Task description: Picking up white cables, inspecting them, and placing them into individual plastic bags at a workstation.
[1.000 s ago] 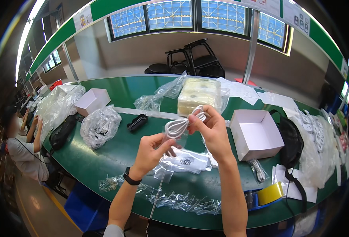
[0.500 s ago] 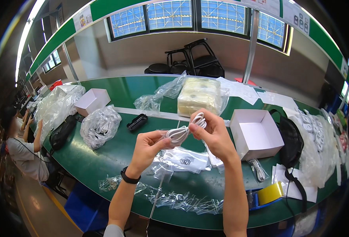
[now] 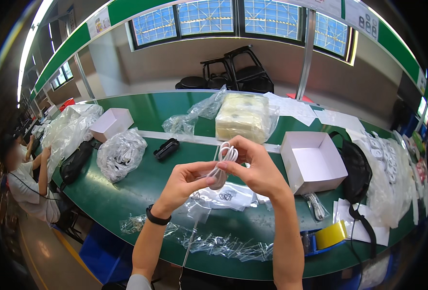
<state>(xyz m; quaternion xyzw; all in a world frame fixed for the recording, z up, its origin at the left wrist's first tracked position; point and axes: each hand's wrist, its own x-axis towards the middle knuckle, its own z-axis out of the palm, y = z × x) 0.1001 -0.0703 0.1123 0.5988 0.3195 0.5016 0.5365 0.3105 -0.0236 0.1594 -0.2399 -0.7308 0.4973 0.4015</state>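
A coiled white cable [image 3: 227, 155] is held up over the middle of the green table, gripped from both sides. My left hand [image 3: 187, 181], with a black band on the wrist, pinches its lower left end between thumb and fingers. On its upper right, my right hand [image 3: 252, 164] has thumb and fingers closed on the loops. Around the cable's lower end there seems to be clear plastic, though the fingers partly hide it. Flat on the table beneath both hands lie printed clear plastic bags [image 3: 228, 195].
An open white box [image 3: 313, 162] stands right of my hands, near a bagged cable [image 3: 315, 207] and a yellow tape roll [image 3: 331, 235]. A wrapped cream stack [image 3: 243, 117] sits behind. Left are a black case [image 3: 167, 150] and a bag of cables [image 3: 122, 155]. Another person works far left.
The coiled cable has turned from a slanting, nearly level position to a more upright one. My right hand has shifted slightly left and closer to my left hand.
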